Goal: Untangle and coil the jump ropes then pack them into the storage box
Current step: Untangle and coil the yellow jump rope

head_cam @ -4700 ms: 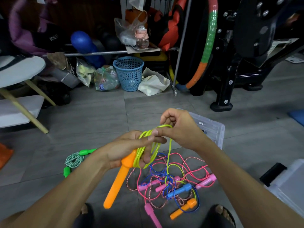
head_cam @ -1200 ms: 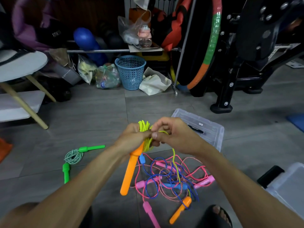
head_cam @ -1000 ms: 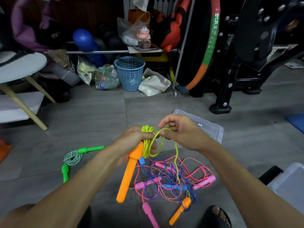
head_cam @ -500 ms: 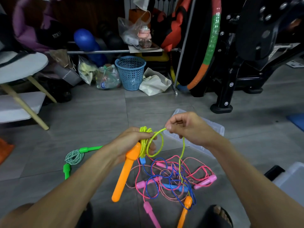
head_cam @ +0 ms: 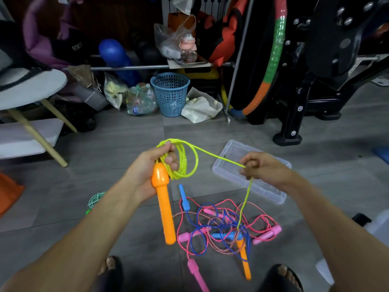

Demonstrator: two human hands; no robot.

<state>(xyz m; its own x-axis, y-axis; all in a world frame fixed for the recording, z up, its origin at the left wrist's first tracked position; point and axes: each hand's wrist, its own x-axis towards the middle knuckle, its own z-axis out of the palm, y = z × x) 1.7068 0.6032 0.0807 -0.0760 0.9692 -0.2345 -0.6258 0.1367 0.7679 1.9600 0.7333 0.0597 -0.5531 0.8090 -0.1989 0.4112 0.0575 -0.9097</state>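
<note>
My left hand [head_cam: 148,171] grips an orange handle [head_cam: 164,204] together with several coils of the yellow-green jump rope [head_cam: 185,160]. A taut strand runs from the coils to my right hand [head_cam: 264,168], which pinches it. From there the rope drops to its second orange handle [head_cam: 244,260], standing among the tangle on the floor. That tangle [head_cam: 223,228] mixes pink, blue and striped ropes with pink and blue handles. A clear plastic storage box [head_cam: 271,191] lies on the floor behind my right hand. A coiled green rope [head_cam: 94,200] shows partly behind my left forearm.
A blue mesh basket [head_cam: 170,93], bags and bottles line the back wall. Black gym equipment [head_cam: 299,114] and a hoop [head_cam: 271,64] stand at the right. A white stool [head_cam: 27,89] is at the left. Another clear container [head_cam: 376,226] sits at the right edge. My sandalled feet are below.
My right hand has moved out to the right, drawing the strand taut. My left hand has lifted a little, and the loops it holds look wider. The far orange handle has shifted in the pile.
</note>
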